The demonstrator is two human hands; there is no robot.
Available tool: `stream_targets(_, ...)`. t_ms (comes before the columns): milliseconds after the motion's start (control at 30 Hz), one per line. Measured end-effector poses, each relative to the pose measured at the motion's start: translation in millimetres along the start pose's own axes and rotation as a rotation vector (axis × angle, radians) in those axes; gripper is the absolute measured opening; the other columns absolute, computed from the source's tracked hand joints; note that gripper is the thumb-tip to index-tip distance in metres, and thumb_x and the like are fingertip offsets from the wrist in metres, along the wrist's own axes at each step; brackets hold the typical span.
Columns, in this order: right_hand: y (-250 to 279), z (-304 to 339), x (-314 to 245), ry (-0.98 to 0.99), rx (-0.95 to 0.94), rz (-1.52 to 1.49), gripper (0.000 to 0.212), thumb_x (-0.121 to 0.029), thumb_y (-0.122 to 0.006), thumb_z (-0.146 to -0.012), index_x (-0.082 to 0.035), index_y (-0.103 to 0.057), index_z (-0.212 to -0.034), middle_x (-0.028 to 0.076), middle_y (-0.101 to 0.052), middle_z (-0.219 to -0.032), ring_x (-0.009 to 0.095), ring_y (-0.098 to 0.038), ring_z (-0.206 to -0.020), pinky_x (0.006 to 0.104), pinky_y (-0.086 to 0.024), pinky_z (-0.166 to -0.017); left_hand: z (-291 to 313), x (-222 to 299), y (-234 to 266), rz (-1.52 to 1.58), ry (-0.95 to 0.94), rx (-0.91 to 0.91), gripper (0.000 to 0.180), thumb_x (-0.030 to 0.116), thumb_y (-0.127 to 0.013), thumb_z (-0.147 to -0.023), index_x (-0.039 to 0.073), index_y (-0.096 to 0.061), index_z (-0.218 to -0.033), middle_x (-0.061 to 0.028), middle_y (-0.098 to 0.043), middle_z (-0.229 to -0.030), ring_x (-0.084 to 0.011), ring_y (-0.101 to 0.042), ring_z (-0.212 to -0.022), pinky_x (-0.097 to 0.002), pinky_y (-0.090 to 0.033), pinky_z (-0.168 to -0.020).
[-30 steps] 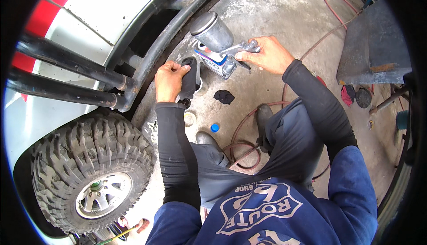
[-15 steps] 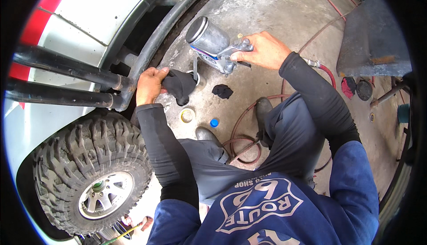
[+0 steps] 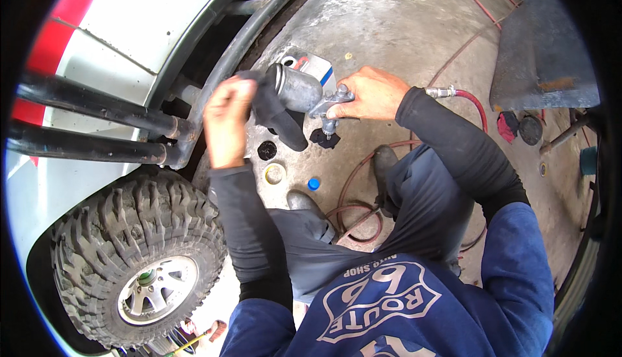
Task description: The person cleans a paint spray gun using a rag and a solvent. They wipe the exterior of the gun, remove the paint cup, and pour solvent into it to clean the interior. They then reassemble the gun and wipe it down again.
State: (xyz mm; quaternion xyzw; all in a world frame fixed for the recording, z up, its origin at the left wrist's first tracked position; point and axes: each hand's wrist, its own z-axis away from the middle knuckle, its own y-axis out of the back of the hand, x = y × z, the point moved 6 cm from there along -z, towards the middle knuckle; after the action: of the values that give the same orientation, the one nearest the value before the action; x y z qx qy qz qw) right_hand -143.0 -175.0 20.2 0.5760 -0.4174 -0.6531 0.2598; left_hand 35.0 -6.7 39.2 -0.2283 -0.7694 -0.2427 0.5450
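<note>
1. Lifted since a second ago: left hand (image 3: 227, 120), up from beside the black bars to frame centre, dark rag (image 3: 275, 114) carried along.
2. Swung round too: spray gun (image 3: 304, 91), cup end formerly up and left, now turned toward the rag.
3. Left hand now: fingers curled shut on the rag's top, rag draped down against the cup's mouth, touching it.
4. Right hand (image 3: 369, 91): wrapped tight round the gun's handle, upper centre of the frame; red hose (image 3: 473, 101) leading off right from the fitting.
5. Judged from this: rag work shifted from the bars to the gun's cup, wiping just begun.
6. On the floor below the gun: black lid (image 3: 266, 150), yellow-rimmed lid (image 3: 275, 173), blue cap (image 3: 313, 183). Tyre (image 3: 136, 253) lower left.
</note>
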Motion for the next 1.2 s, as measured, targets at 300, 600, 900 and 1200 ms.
stream_targets(300,5,8,-16,0.141,-0.025,-0.033,0.049,-0.056,-0.069,-0.08,-0.009,-0.072,-0.093,0.016,-0.063,-0.064,0.036,-0.064,-0.064,0.0442,-0.05,-0.062,-5,-27,-16,0.272,0.199,-0.112,0.035,0.024,-0.058,-0.098,-0.003,-0.063,-0.119,-0.0083,-0.067,-0.108,-0.0132,-0.061,-0.1,-0.0257,-0.047,-0.09)
stream_targets(600,-4,3,-5,0.068,-0.058,-0.403,0.047,-0.049,-0.075,-0.08,-0.004,-0.067,-0.081,0.007,-0.06,-0.058,0.016,-0.059,-0.051,0.0332,-0.047,-0.05,3,-29,-21,0.643,0.273,0.051,0.041,0.034,-0.055,-0.099,-0.002,-0.061,-0.118,-0.0101,-0.066,-0.113,-0.0184,-0.063,-0.1,-0.0309,-0.048,-0.093)
stream_targets(900,-24,-6,34,-0.187,-0.278,-0.726,0.047,-0.05,-0.077,-0.078,-0.005,-0.067,-0.09,0.002,-0.058,-0.062,0.013,-0.061,-0.05,0.0249,-0.047,-0.039,7,-19,-36,0.791,0.197,-0.144,0.053,-0.001,-0.049,-0.084,-0.006,-0.043,-0.136,-0.0125,-0.048,-0.14,-0.0219,-0.043,-0.131,-0.0353,-0.031,-0.111)
stream_targets(1200,-84,-4,89,-0.143,-0.658,-0.426,0.024,-0.022,-0.073,-0.081,-0.004,-0.068,-0.096,0.003,-0.066,-0.074,0.011,-0.06,-0.06,0.0265,-0.048,-0.048,30,-88,-27,0.211,0.452,-0.327,0.057,-0.009,-0.044,-0.081,-0.017,-0.034,-0.137,-0.0187,-0.058,-0.125,-0.0215,-0.061,-0.106,-0.0287,-0.046,-0.097)
